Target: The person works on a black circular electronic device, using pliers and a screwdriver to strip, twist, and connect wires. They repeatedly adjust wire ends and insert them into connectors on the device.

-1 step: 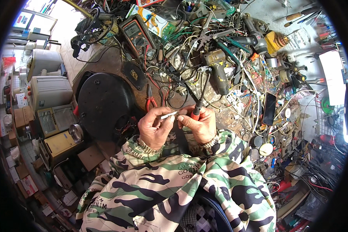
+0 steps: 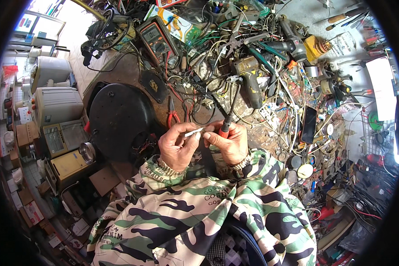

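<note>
Both my hands are close together in front of my chest, fingertips nearly meeting. My left hand [image 2: 179,145] is closed, pinching a thin white strip [image 2: 193,132] between thumb and fingers. In my right hand [image 2: 231,144] is a red-handled tool [image 2: 224,129] with a black cord end pointing away from me, which looks like a soldering iron. Its tip is hidden by the fingers, and anything small between the two hands is too fine to make out. Just beyond my left hand lie red-handled pliers [image 2: 172,114].
Left of my hands sits a large black rounded housing [image 2: 117,119]. Beyond lie a multimeter [image 2: 157,42], tangled wires, a cordless drill [image 2: 251,82] and teal-handled cutters [image 2: 265,64]. A phone [image 2: 309,125] lies to the right among small parts. Boxes and appliances [image 2: 57,104] line the far left.
</note>
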Demonstrator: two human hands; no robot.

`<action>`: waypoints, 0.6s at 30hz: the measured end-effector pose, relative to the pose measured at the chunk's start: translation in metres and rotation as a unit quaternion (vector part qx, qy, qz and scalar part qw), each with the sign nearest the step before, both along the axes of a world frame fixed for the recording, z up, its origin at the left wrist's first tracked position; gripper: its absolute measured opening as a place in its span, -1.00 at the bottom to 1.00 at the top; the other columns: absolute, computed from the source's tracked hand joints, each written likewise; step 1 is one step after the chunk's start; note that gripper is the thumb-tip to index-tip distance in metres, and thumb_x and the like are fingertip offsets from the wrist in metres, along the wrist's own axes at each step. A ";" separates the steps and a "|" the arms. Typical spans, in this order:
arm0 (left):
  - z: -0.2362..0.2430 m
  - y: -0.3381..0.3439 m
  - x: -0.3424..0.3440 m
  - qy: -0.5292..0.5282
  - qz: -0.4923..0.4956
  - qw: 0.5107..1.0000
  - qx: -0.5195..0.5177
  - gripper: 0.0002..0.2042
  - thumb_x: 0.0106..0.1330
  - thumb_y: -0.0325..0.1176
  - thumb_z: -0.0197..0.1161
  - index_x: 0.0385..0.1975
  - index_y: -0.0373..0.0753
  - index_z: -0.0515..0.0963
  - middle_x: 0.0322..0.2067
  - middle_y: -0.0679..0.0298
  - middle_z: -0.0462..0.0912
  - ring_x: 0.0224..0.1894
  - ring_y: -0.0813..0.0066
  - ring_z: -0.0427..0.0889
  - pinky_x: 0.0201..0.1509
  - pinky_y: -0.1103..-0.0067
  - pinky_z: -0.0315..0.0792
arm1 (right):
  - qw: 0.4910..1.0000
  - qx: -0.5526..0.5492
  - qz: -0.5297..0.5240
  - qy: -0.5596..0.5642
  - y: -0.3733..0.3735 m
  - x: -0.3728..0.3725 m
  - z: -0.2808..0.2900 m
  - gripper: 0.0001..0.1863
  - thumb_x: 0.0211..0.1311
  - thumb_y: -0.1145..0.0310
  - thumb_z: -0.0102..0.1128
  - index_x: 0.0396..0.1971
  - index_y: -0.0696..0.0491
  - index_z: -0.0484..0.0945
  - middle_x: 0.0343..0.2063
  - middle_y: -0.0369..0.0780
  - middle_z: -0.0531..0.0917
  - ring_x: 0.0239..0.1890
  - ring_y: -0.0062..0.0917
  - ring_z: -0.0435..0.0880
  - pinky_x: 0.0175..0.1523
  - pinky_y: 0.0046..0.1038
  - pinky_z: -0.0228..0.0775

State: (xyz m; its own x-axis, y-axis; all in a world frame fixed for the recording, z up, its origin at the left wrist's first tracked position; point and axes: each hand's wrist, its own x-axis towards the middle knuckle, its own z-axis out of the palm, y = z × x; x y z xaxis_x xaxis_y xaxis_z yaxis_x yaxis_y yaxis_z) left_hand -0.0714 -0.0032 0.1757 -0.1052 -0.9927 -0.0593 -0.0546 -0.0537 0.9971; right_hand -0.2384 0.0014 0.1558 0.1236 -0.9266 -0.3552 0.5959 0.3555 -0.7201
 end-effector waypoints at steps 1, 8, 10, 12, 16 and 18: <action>0.000 0.001 0.000 -0.007 -0.005 1.000 -0.007 -0.80 0.33 -0.54 0.31 -0.11 -0.42 0.53 -0.17 0.22 0.66 -0.18 0.64 0.60 -0.09 0.67 0.49 | 1.000 0.001 0.003 0.009 0.001 -0.001 0.000 -0.86 0.15 0.59 0.39 -0.30 0.27 0.64 -0.43 -0.17 0.70 -0.45 -0.53 0.65 -0.30 -0.51 0.50; -0.006 0.002 -0.002 -0.017 -0.035 0.999 -0.011 -0.79 0.33 -0.51 0.32 -0.09 -0.40 0.53 -0.18 0.27 0.66 -0.21 0.68 0.58 -0.15 0.70 0.48 | 0.999 -0.027 -0.014 0.040 0.007 -0.004 0.001 -0.86 0.21 0.54 0.38 -0.26 0.23 0.65 -0.43 -0.24 0.71 -0.41 -0.64 0.64 -0.26 -0.58 0.50; -0.008 0.003 -0.003 -0.004 -0.038 0.999 0.009 -0.78 0.33 -0.49 0.32 -0.08 -0.40 0.53 -0.20 0.29 0.65 -0.23 0.70 0.57 -0.18 0.72 0.47 | 0.998 -0.036 -0.025 0.052 0.009 -0.004 -0.001 -0.86 0.21 0.54 0.38 -0.25 0.23 0.65 -0.42 -0.25 0.71 -0.40 -0.64 0.64 -0.25 -0.59 0.50; -0.014 0.004 -0.005 0.021 -0.039 0.998 0.033 -0.76 0.34 -0.46 0.31 -0.07 -0.39 0.52 -0.23 0.31 0.65 -0.25 0.73 0.55 -0.21 0.73 0.45 | 0.997 -0.026 -0.035 0.068 0.012 -0.003 -0.003 -0.86 0.21 0.54 0.38 -0.25 0.22 0.65 -0.41 -0.26 0.71 -0.38 -0.65 0.64 -0.25 -0.59 0.50; -0.027 0.001 -0.014 0.011 -0.066 0.994 0.089 -0.77 0.34 -0.49 0.28 -0.05 -0.38 0.51 -0.27 0.34 0.63 -0.27 0.72 0.54 -0.23 0.72 0.45 | 0.996 0.006 -0.033 0.081 0.019 -0.011 -0.014 -0.86 0.22 0.54 0.37 -0.25 0.22 0.65 -0.43 -0.30 0.70 -0.38 -0.68 0.61 -0.26 -0.60 0.48; -0.049 0.002 -0.023 -0.008 -0.079 0.991 0.110 -0.78 0.33 -0.51 0.27 -0.07 -0.38 0.52 -0.29 0.35 0.63 -0.27 0.71 0.54 -0.23 0.71 0.45 | 0.989 0.033 -0.033 0.137 0.027 -0.018 -0.032 -0.88 0.24 0.54 0.34 -0.26 0.22 0.65 -0.45 -0.32 0.69 -0.41 -0.72 0.58 -0.28 -0.61 0.45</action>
